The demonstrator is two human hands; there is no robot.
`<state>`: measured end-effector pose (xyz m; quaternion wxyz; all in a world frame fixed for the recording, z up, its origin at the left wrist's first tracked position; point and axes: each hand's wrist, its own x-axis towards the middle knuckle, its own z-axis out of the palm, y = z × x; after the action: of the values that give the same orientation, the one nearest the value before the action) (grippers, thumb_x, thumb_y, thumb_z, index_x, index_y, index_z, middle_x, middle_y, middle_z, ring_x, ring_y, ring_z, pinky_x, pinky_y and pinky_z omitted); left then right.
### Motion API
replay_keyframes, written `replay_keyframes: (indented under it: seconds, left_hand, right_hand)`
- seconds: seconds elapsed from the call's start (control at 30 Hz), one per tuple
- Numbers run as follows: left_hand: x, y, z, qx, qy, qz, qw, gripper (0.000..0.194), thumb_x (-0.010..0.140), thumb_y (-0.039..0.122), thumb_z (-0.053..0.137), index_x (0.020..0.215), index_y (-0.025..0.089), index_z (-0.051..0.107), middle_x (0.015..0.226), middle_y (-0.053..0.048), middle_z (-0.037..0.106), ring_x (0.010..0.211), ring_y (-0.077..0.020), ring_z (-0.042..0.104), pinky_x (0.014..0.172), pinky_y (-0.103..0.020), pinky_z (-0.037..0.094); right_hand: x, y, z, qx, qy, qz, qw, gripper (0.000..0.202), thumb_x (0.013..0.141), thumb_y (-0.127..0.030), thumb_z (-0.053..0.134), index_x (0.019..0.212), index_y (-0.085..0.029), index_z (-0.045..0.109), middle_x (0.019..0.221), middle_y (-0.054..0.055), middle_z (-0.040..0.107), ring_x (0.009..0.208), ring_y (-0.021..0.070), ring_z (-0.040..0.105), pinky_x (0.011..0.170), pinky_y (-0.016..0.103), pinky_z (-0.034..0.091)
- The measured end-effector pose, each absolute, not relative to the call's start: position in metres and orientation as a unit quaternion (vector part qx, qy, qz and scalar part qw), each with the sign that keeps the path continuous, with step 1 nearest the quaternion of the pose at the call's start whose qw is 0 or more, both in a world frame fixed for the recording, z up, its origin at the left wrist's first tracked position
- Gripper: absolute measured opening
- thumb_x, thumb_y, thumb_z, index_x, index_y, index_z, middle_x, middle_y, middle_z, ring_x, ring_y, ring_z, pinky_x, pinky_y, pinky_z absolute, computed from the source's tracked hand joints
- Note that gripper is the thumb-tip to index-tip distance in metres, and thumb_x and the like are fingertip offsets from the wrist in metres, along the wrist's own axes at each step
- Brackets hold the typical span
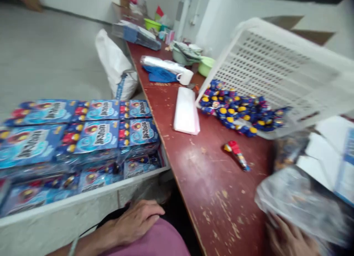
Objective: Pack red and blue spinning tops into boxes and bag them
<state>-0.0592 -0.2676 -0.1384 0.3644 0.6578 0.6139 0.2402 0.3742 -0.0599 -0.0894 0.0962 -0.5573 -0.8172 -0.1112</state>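
Note:
My left hand [132, 222] rests palm down on my lap over pink cloth, fingers loosely spread, holding nothing. My right hand [287, 239] is at the bottom right, blurred, under a crinkled clear plastic packet [298, 202] that it seems to hold. A single red and blue toy [237, 152] lies loose on the worn red table [210, 189]. A tipped white plastic basket [279, 68] spills a pile of blue and yellow toys [235, 110] onto the table.
A white crate [83, 208] at the left holds stacked blue packaged boxes [83, 138]. A flat white packet [186, 110], a white cup [185, 77], green bowls [206, 66] and a white sack [116, 66] lie farther back. White cards [329, 152] are at right.

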Motion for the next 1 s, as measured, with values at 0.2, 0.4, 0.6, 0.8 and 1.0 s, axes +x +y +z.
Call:
replay_keyframes:
  seconds: [0.2,0.4,0.6,0.8,1.0]
  left_hand:
    - [-0.08,-0.226,-0.119,0.703,0.535,0.417,0.213,0.032,0.09,0.019,0.046,0.115,0.036,0.056,0.099,0.001,0.07,0.091,-0.0122,0.066,0.079,-0.021,0.056]
    - [-0.121,-0.102,-0.077,0.722,0.586,0.354,-0.095,0.041,0.09,0.025,0.048,0.13,0.013,0.052,0.137,-0.016,0.05,0.134,-0.0313,0.038,0.11,-0.049,0.036]
    - [-0.102,-0.02,-0.11,0.72,0.629,0.26,-0.134,0.049,0.092,0.033,0.038,0.134,0.009,0.05,0.147,-0.024,0.035,0.14,-0.0443,0.02,0.107,-0.068,0.019]
    - [-0.097,-0.024,-0.112,0.712,0.644,0.242,-0.144,0.048,0.093,0.036,0.039,0.132,0.01,0.051,0.146,-0.024,0.036,0.139,-0.0442,0.023,0.107,-0.064,0.024]
    - [-0.099,-0.02,-0.11,0.683,0.679,0.23,-0.142,0.043,0.093,0.034,0.037,0.127,0.013,0.053,0.148,-0.02,0.034,0.139,-0.0403,0.025,0.107,-0.059,0.029]
  right_hand:
    - [0.4,-0.068,-0.079,-0.529,-0.809,-0.179,0.185,0.051,0.09,-0.055,0.037,0.106,-0.015,0.065,0.11,0.015,0.063,0.096,0.0339,0.062,0.079,0.048,0.053]
    - [0.397,-0.107,-0.066,-0.511,-0.8,-0.196,0.245,0.042,0.095,-0.046,0.042,0.105,-0.013,0.065,0.111,0.015,0.062,0.097,0.0288,0.062,0.08,0.043,0.053]
    - [0.412,-0.071,-0.027,-0.659,-0.676,-0.143,0.298,0.057,0.089,-0.059,0.037,0.103,-0.013,0.066,0.109,0.015,0.064,0.102,0.0275,0.059,0.091,0.043,0.048]
    - [0.429,0.053,0.016,-0.737,-0.615,-0.134,0.247,0.057,0.092,-0.049,0.028,0.118,-0.008,0.058,0.116,0.018,0.06,0.11,0.028,0.055,0.095,0.04,0.043]
    - [0.434,0.151,0.011,-0.817,-0.543,-0.144,0.128,0.084,0.083,-0.063,0.053,0.138,-0.002,0.036,0.14,0.03,0.033,0.128,0.0452,0.035,0.098,0.056,0.035]
